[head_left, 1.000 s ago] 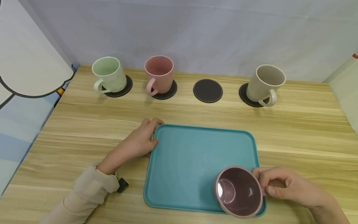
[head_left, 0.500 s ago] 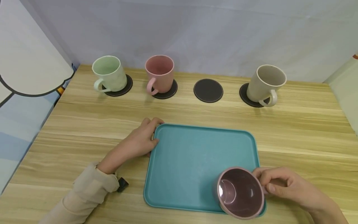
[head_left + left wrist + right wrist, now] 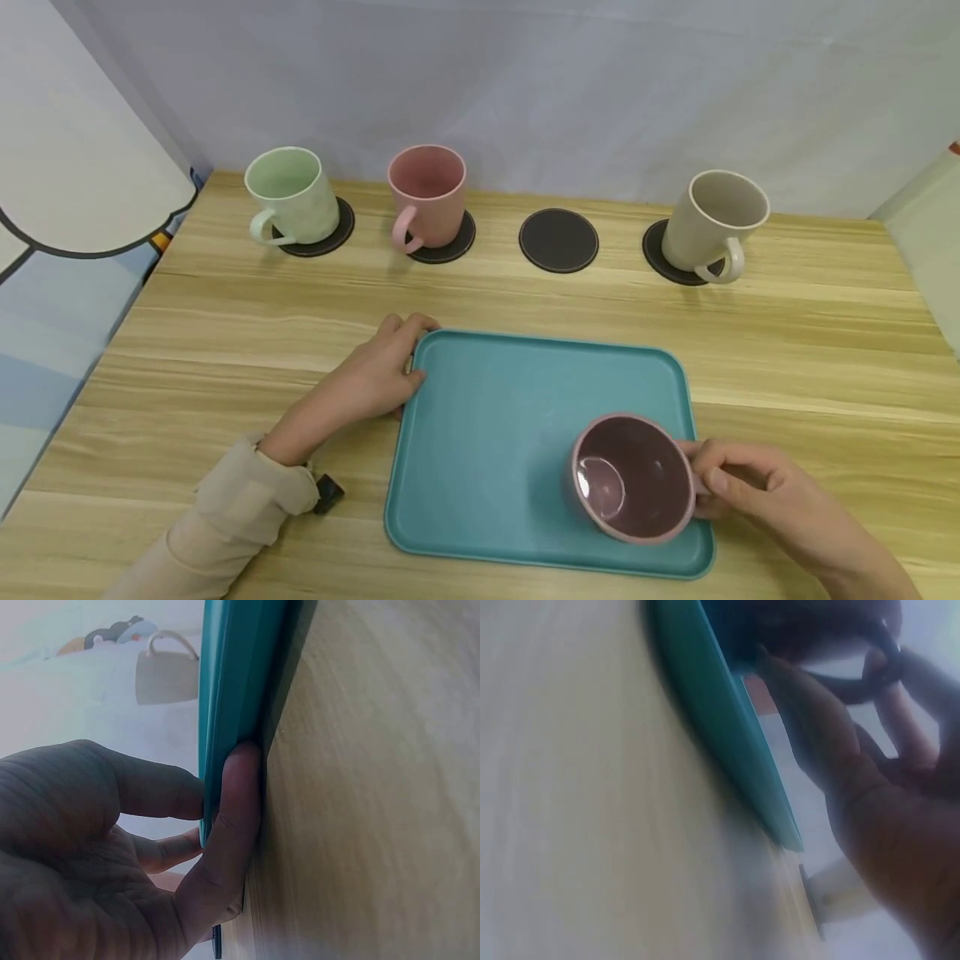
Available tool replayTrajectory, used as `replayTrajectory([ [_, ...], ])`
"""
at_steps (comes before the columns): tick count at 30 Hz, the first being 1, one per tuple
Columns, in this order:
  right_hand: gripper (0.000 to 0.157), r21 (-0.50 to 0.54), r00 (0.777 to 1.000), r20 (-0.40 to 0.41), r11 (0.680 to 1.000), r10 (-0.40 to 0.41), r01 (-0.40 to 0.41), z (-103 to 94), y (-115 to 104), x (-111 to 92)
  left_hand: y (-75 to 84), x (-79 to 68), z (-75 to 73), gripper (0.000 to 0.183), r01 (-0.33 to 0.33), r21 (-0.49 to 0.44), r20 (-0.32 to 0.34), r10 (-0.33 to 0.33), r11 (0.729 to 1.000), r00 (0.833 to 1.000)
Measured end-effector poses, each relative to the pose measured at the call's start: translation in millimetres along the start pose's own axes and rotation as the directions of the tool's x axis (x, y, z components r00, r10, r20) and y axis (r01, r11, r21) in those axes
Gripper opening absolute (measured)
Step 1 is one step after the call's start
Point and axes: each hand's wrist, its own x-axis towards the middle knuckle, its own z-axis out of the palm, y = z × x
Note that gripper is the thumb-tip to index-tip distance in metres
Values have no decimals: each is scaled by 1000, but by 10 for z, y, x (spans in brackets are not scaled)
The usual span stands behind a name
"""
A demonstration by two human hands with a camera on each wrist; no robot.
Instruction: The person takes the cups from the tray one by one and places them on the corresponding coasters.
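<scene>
A teal rectangular tray lies on the wooden table in the head view. My left hand grips its left edge near the far corner; in the left wrist view the thumb and fingers pinch the tray's rim from both sides. Over the right part of the tray is a mauve mug, its wide mouth facing up toward the head camera. My right hand holds this mug by its handle, which points right. The mug's underside is hidden in the head view.
Along the table's back edge, a pale green mug, a pink mug and a beige mug stand on black round coasters. A bare black coaster lies between the pink and beige mugs. A pale cloth hangs behind.
My right hand has moved the mauve mug slightly away from me and to the left, so the tray's near right corner shows. The left hand and tray have stayed in place.
</scene>
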Motion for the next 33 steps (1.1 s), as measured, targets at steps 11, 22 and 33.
replayTrajectory([
  [11,46,202,968,-104,948,-230,247,42,7,236,25,-19,-42,53,-9,26,-9,9,1000,1000],
  [22,35,93,932,-330,977,-152,192,163,-369,527,28,-21,-32,53,-2,4,-3,2,1000,1000],
  [33,29,117,835,-543,977,-89,181,201,-633,1055,-2,-11,11,50,1,-33,-24,-2,999,1000],
])
